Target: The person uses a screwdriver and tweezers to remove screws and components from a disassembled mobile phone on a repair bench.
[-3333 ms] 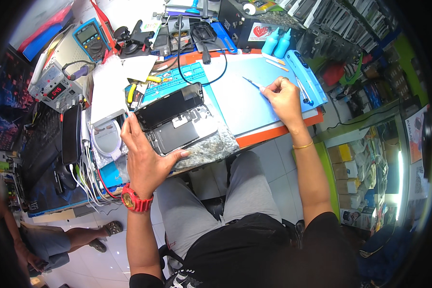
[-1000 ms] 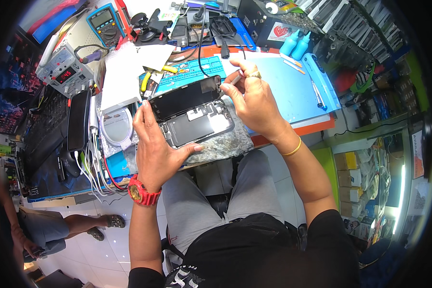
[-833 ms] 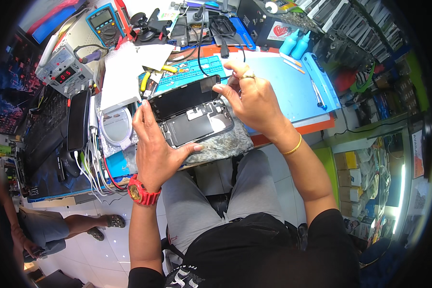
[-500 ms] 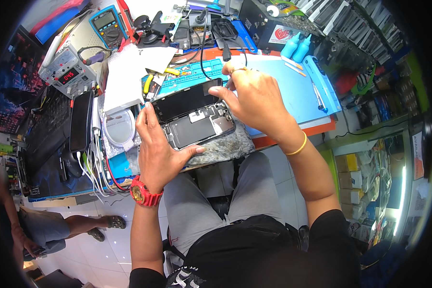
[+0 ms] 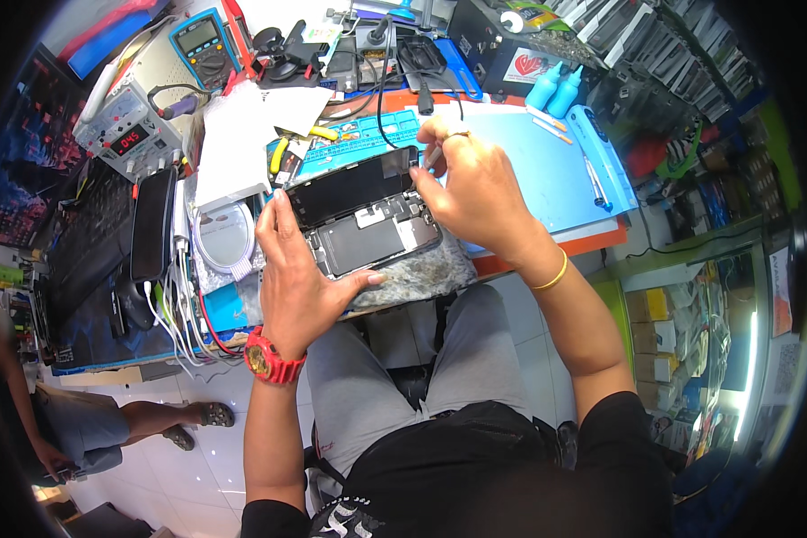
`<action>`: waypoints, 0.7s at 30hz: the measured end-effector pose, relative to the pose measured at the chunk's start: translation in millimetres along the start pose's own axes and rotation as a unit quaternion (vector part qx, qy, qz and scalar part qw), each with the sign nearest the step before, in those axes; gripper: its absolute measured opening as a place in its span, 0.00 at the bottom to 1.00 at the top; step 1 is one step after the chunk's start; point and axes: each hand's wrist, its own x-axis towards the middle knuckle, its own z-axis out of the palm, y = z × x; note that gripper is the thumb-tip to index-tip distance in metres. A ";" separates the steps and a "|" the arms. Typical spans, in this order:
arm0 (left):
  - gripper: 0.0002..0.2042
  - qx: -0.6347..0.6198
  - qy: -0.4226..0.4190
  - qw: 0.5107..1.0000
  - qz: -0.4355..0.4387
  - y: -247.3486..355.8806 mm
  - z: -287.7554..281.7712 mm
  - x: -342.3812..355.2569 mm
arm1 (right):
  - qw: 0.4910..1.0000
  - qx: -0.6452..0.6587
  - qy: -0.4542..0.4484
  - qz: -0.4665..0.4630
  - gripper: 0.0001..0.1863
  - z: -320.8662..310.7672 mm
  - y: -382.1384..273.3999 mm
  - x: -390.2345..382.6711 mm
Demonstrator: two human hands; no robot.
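Opened phone [image 5: 368, 229] steadied by left hand [image 5: 300, 282]; right hand [image 5: 480, 188] fingers pinching a thin tool [image 5: 432, 158] at two o'clock—slipping could tear connectors.

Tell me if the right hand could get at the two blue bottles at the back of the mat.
Probably yes: the right hand is at the opened phone, and only bare blue mat lies between it and the blue bottles.

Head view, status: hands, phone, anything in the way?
Left hand steadies opened phone. Right hand pinches a thin tool at its top corner. Black cable trails close behind; nothing blocking.
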 end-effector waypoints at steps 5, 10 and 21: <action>0.74 0.004 0.006 1.000 0.009 -1.7 1.4 0.3 | 1.000 0.021 0.009 -0.015 0.19 -1.4 1.7 -1.9; 0.74 -0.007 -0.002 1.000 -0.005 -0.6 0.8 0.1 | 0.993 0.116 0.023 0.016 0.16 -6.5 1.9 -8.6; 0.74 -0.019 0.001 1.000 -0.007 -1.8 3.9 -0.3 | 0.945 0.256 0.133 0.152 0.11 -57.5 61.3 -52.0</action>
